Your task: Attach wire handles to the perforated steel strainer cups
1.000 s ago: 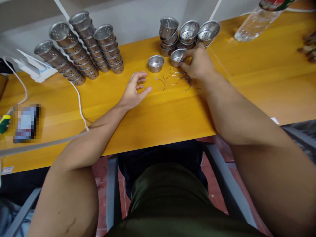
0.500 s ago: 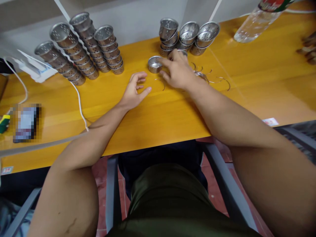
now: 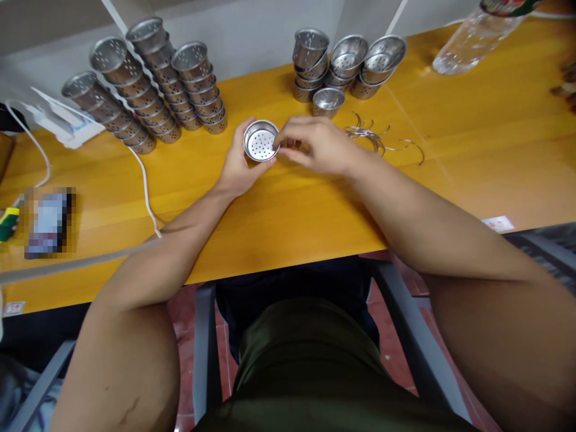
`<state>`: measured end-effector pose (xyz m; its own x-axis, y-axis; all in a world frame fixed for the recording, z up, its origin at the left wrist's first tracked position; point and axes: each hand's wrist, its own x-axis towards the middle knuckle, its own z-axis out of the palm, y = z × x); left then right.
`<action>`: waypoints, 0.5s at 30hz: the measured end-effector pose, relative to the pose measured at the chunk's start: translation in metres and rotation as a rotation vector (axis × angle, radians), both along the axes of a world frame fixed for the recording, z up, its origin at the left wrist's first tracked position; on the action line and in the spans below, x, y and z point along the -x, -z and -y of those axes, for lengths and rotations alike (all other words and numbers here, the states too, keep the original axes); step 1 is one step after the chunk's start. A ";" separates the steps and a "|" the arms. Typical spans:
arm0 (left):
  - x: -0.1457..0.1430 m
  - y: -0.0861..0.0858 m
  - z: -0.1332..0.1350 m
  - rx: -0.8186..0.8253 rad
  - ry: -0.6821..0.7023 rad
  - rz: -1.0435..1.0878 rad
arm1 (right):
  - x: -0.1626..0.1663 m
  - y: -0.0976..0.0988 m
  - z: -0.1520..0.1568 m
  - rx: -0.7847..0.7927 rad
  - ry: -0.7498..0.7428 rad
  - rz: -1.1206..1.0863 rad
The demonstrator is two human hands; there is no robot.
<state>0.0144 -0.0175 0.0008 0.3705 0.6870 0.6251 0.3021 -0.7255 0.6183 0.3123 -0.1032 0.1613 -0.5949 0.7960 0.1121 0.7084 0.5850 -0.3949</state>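
1. Your left hand [image 3: 240,162] is curving around the cup [image 3: 261,144], thumb along its near rim and fingers at its left side.
2. Your right hand [image 3: 317,144] is bending its fingers inward, the tips meeting the cup's right rim; whether they are pinching its wall or only touching it, I cannot tell.
3. The cup is sitting between your hands, a shallow round of shiny metal, tilted towards you and showing a flat floor dotted with small holes.
4. Just beyond your right hand, a second cup [image 3: 328,103] of the same bright metal is standing upright; behind it, short stacks [image 3: 310,51] of pierced cups are leaning unevenly.
5. Right of that hand, thin, glossy, curved wires [image 3: 371,137] are lying in a loose tangle.
6. Beyond your left hand and to its left, tall stacks [image 3: 193,63] are rising, ribbed by their rims and speckled with holes.
7. Under both hands, the table [image 3: 288,210] is showing a smooth, yellow-orange, faintly grained surface.
8. Half a second ago the cup was standing on the table with your right hand reaching at it; now it is tipping towards you, and your left hand, open and unfilled then, is holding it.
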 end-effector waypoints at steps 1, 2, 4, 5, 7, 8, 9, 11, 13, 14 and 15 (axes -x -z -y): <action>0.000 -0.003 0.000 -0.011 0.000 -0.001 | -0.001 0.000 0.002 0.000 0.007 -0.018; 0.000 -0.005 0.000 -0.019 -0.002 0.004 | -0.002 -0.001 0.003 -0.003 0.036 -0.035; 0.000 -0.008 0.001 -0.023 -0.017 0.018 | -0.008 0.000 0.000 -0.017 0.138 -0.038; 0.000 -0.008 0.001 -0.020 -0.026 0.017 | -0.011 0.001 -0.003 -0.026 0.190 -0.013; 0.000 -0.009 0.003 -0.006 -0.042 0.002 | -0.017 0.005 -0.010 -0.021 0.247 0.078; -0.001 -0.009 0.004 0.001 -0.046 -0.006 | -0.019 0.009 -0.013 -0.009 0.256 0.123; -0.001 -0.010 0.005 0.006 -0.048 -0.015 | -0.019 0.012 -0.016 0.005 0.257 0.158; -0.001 -0.012 0.007 0.013 -0.047 -0.028 | -0.017 0.021 -0.021 0.022 0.254 0.193; -0.002 -0.014 0.009 0.015 -0.043 -0.032 | -0.013 0.028 -0.024 0.016 0.253 0.210; -0.002 -0.014 0.010 0.014 -0.040 -0.031 | -0.011 0.031 -0.025 0.012 0.248 0.220; -0.002 -0.015 0.011 0.013 -0.039 -0.029 | -0.009 0.032 -0.027 0.009 0.242 0.229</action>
